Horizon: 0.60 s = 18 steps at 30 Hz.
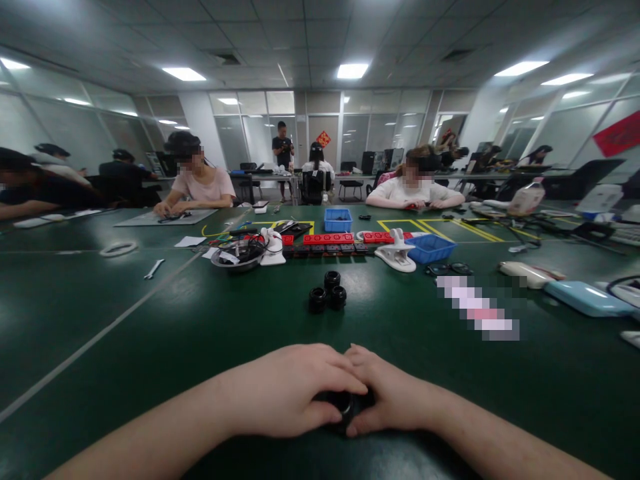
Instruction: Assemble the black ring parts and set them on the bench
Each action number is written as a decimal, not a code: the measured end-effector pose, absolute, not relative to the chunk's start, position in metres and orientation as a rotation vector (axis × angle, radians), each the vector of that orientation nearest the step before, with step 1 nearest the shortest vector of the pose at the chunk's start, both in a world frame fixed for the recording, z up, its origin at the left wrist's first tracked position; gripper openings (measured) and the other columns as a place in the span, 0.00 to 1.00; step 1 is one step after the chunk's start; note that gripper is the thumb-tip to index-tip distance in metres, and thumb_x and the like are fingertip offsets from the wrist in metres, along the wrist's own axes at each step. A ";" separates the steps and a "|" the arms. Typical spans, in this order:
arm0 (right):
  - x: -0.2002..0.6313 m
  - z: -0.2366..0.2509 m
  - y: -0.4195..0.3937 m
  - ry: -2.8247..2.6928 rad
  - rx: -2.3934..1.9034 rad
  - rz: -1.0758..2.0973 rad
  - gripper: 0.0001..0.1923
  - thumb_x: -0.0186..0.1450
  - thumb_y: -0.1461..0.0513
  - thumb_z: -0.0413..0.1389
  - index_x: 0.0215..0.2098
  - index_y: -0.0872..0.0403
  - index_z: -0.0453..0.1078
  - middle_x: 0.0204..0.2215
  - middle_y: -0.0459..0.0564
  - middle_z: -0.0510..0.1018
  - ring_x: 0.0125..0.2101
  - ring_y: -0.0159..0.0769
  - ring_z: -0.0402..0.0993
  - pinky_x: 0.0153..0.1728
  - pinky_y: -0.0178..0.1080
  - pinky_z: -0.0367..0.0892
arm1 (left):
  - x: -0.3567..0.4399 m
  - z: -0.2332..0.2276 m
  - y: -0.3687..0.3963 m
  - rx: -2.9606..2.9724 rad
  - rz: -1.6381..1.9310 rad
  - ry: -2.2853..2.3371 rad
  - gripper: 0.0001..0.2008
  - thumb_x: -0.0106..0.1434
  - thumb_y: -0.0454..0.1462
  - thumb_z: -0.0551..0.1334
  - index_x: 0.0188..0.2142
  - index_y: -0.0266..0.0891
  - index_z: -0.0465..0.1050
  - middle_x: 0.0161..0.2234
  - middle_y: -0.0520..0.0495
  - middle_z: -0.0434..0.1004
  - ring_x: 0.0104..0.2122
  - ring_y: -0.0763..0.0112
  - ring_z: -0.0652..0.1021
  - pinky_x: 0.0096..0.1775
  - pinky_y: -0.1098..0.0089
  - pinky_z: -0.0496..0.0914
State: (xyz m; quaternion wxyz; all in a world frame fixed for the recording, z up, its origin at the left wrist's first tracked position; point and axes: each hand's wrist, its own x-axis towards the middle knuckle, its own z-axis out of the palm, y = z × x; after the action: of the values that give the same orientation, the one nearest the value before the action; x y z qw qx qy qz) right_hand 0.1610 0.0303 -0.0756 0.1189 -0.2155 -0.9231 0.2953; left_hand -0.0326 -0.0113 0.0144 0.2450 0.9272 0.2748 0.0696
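Observation:
My left hand (290,390) and my right hand (395,393) meet near the front edge of the dark green table (150,347). Between them sits a small black round part (345,405), mostly hidden by my fingers; both hands close around it. Farther out on the table three more black round parts (328,292) stand bunched together, apart from my hands.
Behind the black parts lie red and black strips (327,243), two blue bins (429,248), a white clamp (397,257), a metal bowl with cables (239,257) and a wrench (153,269). A light blue case (583,298) lies right. Other people sit across the table.

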 end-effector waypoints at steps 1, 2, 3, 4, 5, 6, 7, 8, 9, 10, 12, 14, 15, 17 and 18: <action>0.161 -0.076 0.031 -2.685 -0.629 0.860 0.18 0.52 0.52 0.62 0.36 0.53 0.71 0.33 0.47 0.71 0.37 0.37 0.64 0.44 0.42 0.56 | -0.034 0.013 -0.009 2.504 0.159 0.721 0.22 0.57 0.26 0.63 0.50 0.44 0.66 0.48 0.52 0.72 0.48 0.70 0.70 0.49 0.74 0.60; 0.161 -0.076 0.031 -2.671 -0.629 0.857 0.18 0.51 0.52 0.63 0.35 0.54 0.71 0.33 0.47 0.71 0.37 0.37 0.64 0.44 0.42 0.56 | -0.034 0.012 -0.008 2.490 0.132 0.704 0.23 0.57 0.25 0.63 0.50 0.44 0.66 0.47 0.52 0.72 0.47 0.70 0.71 0.49 0.74 0.61; 0.160 -0.077 0.031 -2.663 -0.625 0.856 0.18 0.50 0.53 0.63 0.34 0.54 0.71 0.33 0.47 0.71 0.36 0.36 0.65 0.44 0.42 0.56 | -0.034 0.010 -0.006 2.489 0.115 0.701 0.23 0.57 0.25 0.62 0.50 0.44 0.67 0.45 0.52 0.74 0.46 0.69 0.72 0.47 0.73 0.62; 0.160 -0.077 0.031 -2.662 -0.619 0.855 0.18 0.50 0.53 0.63 0.34 0.54 0.72 0.33 0.47 0.71 0.36 0.36 0.65 0.45 0.42 0.56 | -0.033 0.009 -0.005 2.500 0.111 0.711 0.21 0.57 0.25 0.62 0.48 0.44 0.68 0.43 0.52 0.75 0.44 0.68 0.72 0.46 0.73 0.63; 0.160 -0.077 0.031 -2.664 -0.611 0.855 0.17 0.50 0.53 0.63 0.34 0.54 0.72 0.33 0.46 0.71 0.36 0.35 0.65 0.47 0.43 0.54 | -0.031 0.007 -0.005 2.517 0.110 0.731 0.19 0.58 0.26 0.62 0.47 0.43 0.69 0.41 0.51 0.75 0.43 0.68 0.73 0.45 0.73 0.63; 0.160 -0.077 0.031 -2.666 -0.604 0.859 0.17 0.51 0.53 0.63 0.35 0.54 0.72 0.33 0.46 0.71 0.36 0.35 0.65 0.48 0.44 0.53 | -0.030 0.006 -0.005 2.533 0.106 0.758 0.17 0.58 0.27 0.63 0.45 0.43 0.70 0.40 0.51 0.76 0.42 0.67 0.73 0.44 0.73 0.64; 0.161 -0.077 0.031 -2.668 -0.602 0.864 0.17 0.51 0.54 0.63 0.36 0.53 0.72 0.33 0.46 0.72 0.37 0.35 0.65 0.49 0.44 0.52 | -0.028 0.005 -0.005 2.547 0.102 0.791 0.15 0.58 0.28 0.64 0.44 0.42 0.71 0.39 0.50 0.75 0.42 0.67 0.73 0.43 0.73 0.64; 0.161 -0.077 0.031 -2.670 -0.604 0.871 0.17 0.51 0.54 0.63 0.36 0.53 0.72 0.34 0.46 0.72 0.37 0.36 0.65 0.50 0.44 0.52 | -0.027 0.005 -0.006 2.557 0.093 0.829 0.15 0.57 0.29 0.65 0.44 0.41 0.72 0.39 0.50 0.75 0.41 0.67 0.73 0.42 0.72 0.64; 0.161 -0.077 0.031 -2.670 -0.611 0.878 0.17 0.52 0.53 0.63 0.37 0.53 0.72 0.35 0.46 0.72 0.38 0.36 0.65 0.50 0.45 0.51 | -0.025 0.004 -0.007 2.566 0.077 0.870 0.15 0.56 0.31 0.66 0.43 0.41 0.72 0.39 0.50 0.74 0.40 0.66 0.73 0.41 0.72 0.65; 0.161 -0.077 0.030 -2.672 -0.621 0.884 0.18 0.52 0.53 0.62 0.37 0.52 0.72 0.35 0.47 0.72 0.38 0.36 0.65 0.50 0.45 0.51 | -0.024 0.004 -0.008 2.574 0.057 0.915 0.15 0.56 0.33 0.67 0.43 0.41 0.72 0.38 0.49 0.74 0.40 0.65 0.73 0.39 0.72 0.65; 0.161 -0.077 0.030 -2.679 -0.635 0.895 0.18 0.52 0.52 0.62 0.38 0.52 0.72 0.36 0.47 0.72 0.38 0.37 0.65 0.51 0.46 0.50 | -0.021 0.003 -0.011 2.590 0.027 1.012 0.14 0.55 0.36 0.67 0.42 0.41 0.73 0.37 0.49 0.73 0.38 0.64 0.73 0.37 0.70 0.66; 0.161 -0.077 0.030 -2.679 -0.643 0.903 0.19 0.53 0.52 0.62 0.40 0.51 0.71 0.36 0.47 0.72 0.38 0.37 0.65 0.53 0.47 0.47 | -0.018 0.001 -0.013 2.608 -0.006 1.099 0.14 0.55 0.39 0.67 0.41 0.39 0.73 0.36 0.48 0.72 0.36 0.62 0.74 0.35 0.69 0.67; 0.162 -0.077 0.030 -2.677 -0.646 0.909 0.19 0.53 0.52 0.61 0.41 0.51 0.71 0.37 0.47 0.72 0.39 0.37 0.65 0.53 0.47 0.46 | -0.016 0.000 -0.014 2.616 -0.022 1.137 0.14 0.55 0.40 0.67 0.40 0.38 0.73 0.36 0.47 0.72 0.35 0.62 0.74 0.35 0.68 0.68; 0.162 -0.077 0.030 -2.672 -0.643 0.926 0.20 0.53 0.52 0.61 0.42 0.51 0.71 0.37 0.47 0.71 0.39 0.37 0.65 0.53 0.47 0.46 | -0.012 -0.001 -0.016 2.617 -0.063 1.213 0.15 0.55 0.41 0.67 0.39 0.35 0.73 0.35 0.45 0.73 0.35 0.61 0.74 0.35 0.66 0.68; 0.161 -0.077 0.030 -2.668 -0.639 0.934 0.21 0.53 0.53 0.61 0.43 0.51 0.70 0.37 0.47 0.71 0.40 0.37 0.65 0.53 0.47 0.46 | -0.010 -0.002 -0.016 2.612 -0.086 1.253 0.15 0.54 0.41 0.67 0.38 0.33 0.73 0.35 0.45 0.73 0.35 0.60 0.74 0.35 0.66 0.69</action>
State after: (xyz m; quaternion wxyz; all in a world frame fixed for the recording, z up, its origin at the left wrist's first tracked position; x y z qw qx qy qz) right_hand 0.1615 0.0301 -0.0766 0.1214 -0.2190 -0.9138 0.3198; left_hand -0.0099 -0.0160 -0.0022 0.1216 0.8946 0.4291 -0.0294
